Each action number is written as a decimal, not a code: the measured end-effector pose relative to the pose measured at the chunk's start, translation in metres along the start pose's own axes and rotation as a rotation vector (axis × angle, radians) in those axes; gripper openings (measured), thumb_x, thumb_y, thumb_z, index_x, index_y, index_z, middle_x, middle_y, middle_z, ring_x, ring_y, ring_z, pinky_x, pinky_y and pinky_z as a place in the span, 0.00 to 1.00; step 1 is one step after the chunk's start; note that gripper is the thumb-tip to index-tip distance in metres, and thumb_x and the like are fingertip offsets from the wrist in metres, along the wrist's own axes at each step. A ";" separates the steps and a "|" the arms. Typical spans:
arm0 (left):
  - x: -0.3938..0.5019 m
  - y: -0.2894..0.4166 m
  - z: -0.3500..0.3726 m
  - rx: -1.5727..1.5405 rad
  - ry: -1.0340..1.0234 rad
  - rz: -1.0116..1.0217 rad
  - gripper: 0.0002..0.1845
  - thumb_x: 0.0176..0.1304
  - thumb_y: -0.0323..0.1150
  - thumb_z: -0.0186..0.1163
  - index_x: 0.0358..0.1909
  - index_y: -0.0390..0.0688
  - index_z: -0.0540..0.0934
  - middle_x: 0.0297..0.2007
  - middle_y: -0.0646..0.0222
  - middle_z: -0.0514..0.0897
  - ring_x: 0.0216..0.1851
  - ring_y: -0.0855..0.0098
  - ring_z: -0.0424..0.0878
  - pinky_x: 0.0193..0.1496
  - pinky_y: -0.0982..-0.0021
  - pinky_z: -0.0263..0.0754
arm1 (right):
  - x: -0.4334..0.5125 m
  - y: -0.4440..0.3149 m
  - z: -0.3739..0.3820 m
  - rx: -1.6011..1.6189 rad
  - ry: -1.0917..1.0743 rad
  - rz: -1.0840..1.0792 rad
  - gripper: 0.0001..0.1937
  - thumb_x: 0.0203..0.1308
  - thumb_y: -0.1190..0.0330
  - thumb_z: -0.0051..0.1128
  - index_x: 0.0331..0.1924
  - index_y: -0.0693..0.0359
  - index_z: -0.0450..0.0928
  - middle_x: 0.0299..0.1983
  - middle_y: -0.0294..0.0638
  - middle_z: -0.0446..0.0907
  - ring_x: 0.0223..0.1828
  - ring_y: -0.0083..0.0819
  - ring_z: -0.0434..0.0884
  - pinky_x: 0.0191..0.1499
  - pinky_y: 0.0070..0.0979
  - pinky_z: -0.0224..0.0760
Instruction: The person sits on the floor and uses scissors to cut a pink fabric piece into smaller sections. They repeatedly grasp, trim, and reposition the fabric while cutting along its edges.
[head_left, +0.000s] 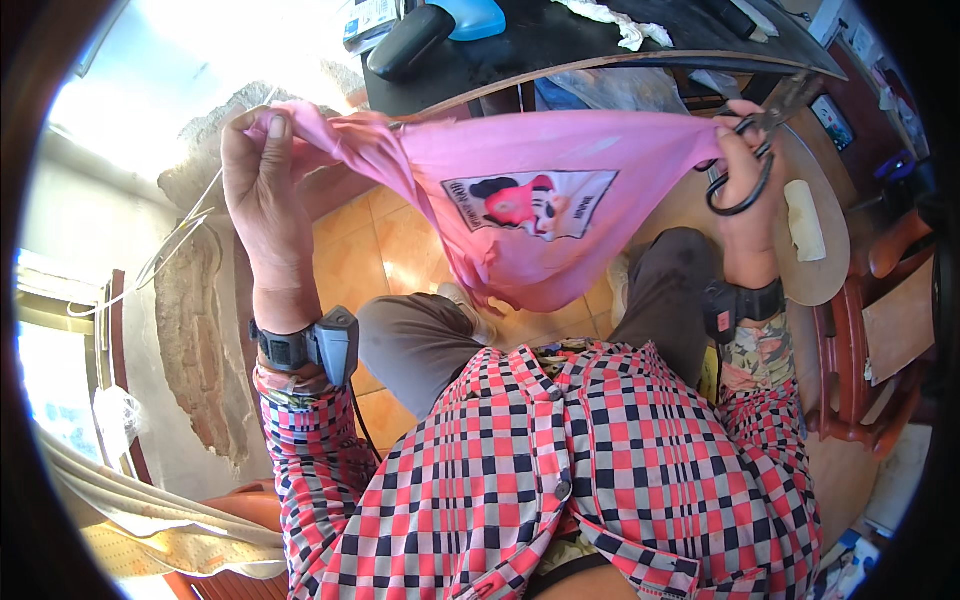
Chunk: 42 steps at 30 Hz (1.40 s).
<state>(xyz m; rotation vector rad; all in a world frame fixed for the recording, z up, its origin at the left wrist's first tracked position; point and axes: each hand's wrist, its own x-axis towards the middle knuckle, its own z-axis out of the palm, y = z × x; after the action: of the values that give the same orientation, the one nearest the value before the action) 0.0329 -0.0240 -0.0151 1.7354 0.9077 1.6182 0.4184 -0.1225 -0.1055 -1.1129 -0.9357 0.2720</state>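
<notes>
A pink cloth (525, 142) with a printed cartoon patch hangs stretched between my hands, above my lap. Its lower edge looks ragged. My left hand (262, 172) pinches the bunched left end between thumb and fingers. At the other side, my right hand (742, 165) grips the cloth's upper right corner. The same hand also holds a pair of scissors (776, 112) with black handles, their blades pointing up and away to the right. The far side of the cloth is hidden.
Beyond the cloth stands a black-topped table (525, 56) bearing a dark case (411, 43), a blue object (476, 16) and crumpled white material (626, 22). A wooden chair (847, 360) is at right. White cables (169, 251) hang by the damaged wall (202, 337) at left.
</notes>
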 end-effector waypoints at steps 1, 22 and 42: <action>-0.001 0.000 0.000 -0.008 0.014 -0.017 0.09 0.75 0.32 0.49 0.48 0.38 0.73 0.40 0.63 0.83 0.41 0.73 0.82 0.45 0.71 0.79 | 0.003 -0.002 -0.003 0.055 0.021 0.026 0.15 0.59 0.78 0.54 0.51 0.65 0.75 0.39 0.39 0.81 0.41 0.24 0.80 0.46 0.20 0.72; -0.065 -0.127 0.037 0.691 -0.550 0.000 0.16 0.55 0.21 0.61 0.46 0.38 0.76 0.43 0.58 0.80 0.46 0.58 0.82 0.49 0.64 0.76 | -0.035 -0.064 0.074 0.726 -0.542 0.542 0.13 0.61 0.74 0.50 0.50 0.59 0.72 0.40 0.46 0.82 0.43 0.40 0.85 0.46 0.35 0.80; -0.160 -0.180 0.082 0.165 -0.604 -0.614 0.31 0.54 0.24 0.66 0.60 0.36 0.64 0.38 0.59 0.81 0.37 0.67 0.84 0.39 0.69 0.81 | -0.043 -0.083 0.085 0.786 -0.371 0.497 0.12 0.61 0.75 0.52 0.49 0.61 0.72 0.42 0.43 0.79 0.48 0.44 0.84 0.47 0.39 0.82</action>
<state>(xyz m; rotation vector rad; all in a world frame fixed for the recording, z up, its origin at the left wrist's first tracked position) 0.0945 -0.0442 -0.2608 1.6732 1.1258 0.5927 0.3071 -0.1324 -0.0457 -0.5405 -0.7431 1.1779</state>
